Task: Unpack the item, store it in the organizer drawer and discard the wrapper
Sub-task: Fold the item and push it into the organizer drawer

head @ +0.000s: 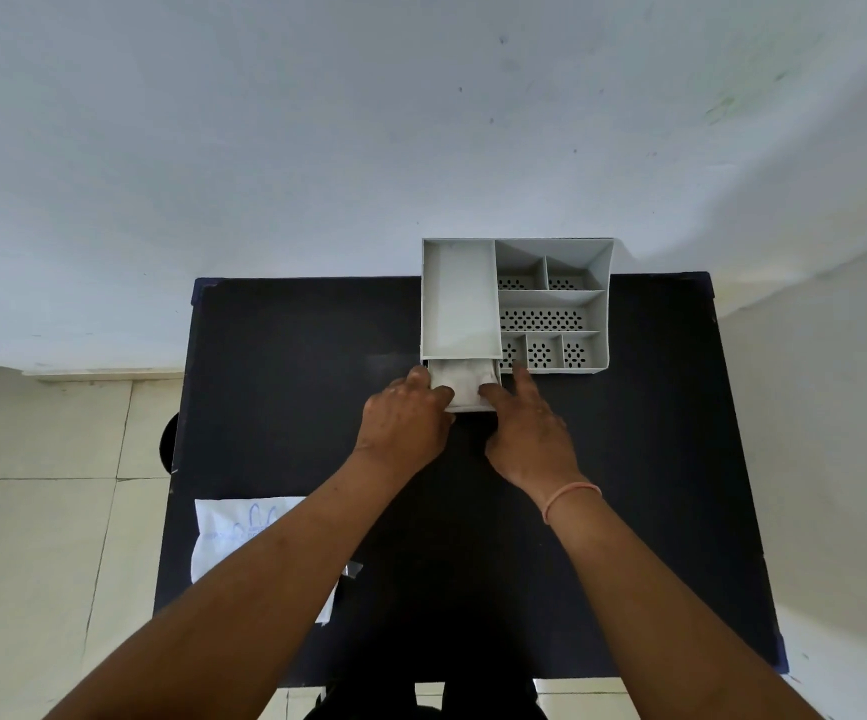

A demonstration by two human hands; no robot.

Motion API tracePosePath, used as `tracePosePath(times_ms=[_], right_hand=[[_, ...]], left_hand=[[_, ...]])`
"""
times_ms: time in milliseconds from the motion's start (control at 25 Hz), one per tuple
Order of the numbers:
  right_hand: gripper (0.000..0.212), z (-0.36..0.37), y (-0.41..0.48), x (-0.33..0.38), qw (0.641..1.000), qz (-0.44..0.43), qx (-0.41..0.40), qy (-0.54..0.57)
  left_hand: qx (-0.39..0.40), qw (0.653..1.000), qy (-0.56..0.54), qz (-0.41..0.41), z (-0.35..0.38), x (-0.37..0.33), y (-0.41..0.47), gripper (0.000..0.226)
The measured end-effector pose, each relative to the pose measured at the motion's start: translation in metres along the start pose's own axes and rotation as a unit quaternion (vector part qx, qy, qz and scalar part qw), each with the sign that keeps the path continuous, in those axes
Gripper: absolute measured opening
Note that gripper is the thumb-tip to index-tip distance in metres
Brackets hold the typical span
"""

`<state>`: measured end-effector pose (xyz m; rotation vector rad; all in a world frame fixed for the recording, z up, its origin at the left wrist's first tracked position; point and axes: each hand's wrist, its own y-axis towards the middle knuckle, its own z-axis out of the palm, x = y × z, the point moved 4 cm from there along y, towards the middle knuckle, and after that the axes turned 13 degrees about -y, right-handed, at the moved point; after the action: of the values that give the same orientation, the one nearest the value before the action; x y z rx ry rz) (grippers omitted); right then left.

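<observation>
**Inspector:** One item (465, 387), pale and soft-looking, folded; it lies in the pulled-out drawer (468, 407) at the organizer's (460, 304) near left corner, part of it under the tall left compartment.

**Clerk:** And the hands?

**Inspector:** Two; the left hand (406, 415) has its fingers curled together against the drawer's left edge, thumb on the cloth; the right hand (527, 428) has fingers spread, thumb on the item, the rest beside the drawer; whether either truly grips, I cannot tell.

**Clerk:** Risks?

**Inspector:** In my judgement, cloth standing proud of the rim could snag as the drawer closes; a hard push might slide the light organizer back toward the wall (it already overhangs the table's (291, 407) far edge).

**Clerk:** Other counts?

**Inspector:** One wrapper (236, 537), not yet discarded, at the near left, partly under the forearm; six perforated compartments, none visibly holding anything; one wristband (571, 498).
</observation>
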<state>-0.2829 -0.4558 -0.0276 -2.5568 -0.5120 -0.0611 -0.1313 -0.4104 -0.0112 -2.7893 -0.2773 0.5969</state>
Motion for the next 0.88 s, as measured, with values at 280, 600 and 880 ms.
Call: tracePosePath(times_ms=[280, 600, 880], right_hand=[[0.089, -0.004, 0.016, 0.014, 0.996, 0.010, 0.049, -0.074], [0.062, -0.016, -0.006, 0.001, 0.995, 0.038, -0.086, 0.024], [0.073, -0.011, 0.006, 0.004, 0.995, 0.036, 0.092, -0.009]], left_hand=[[0.017, 1.000, 0.007, 0.016, 0.005, 0.002, 0.004, 0.029], [-0.026, 0.996, -0.070, -0.039, 0.006, 0.008, -0.003, 0.047], [-0.014, 0.998, -0.041, -0.037, 0.009, 0.004, 0.002, 0.034]])
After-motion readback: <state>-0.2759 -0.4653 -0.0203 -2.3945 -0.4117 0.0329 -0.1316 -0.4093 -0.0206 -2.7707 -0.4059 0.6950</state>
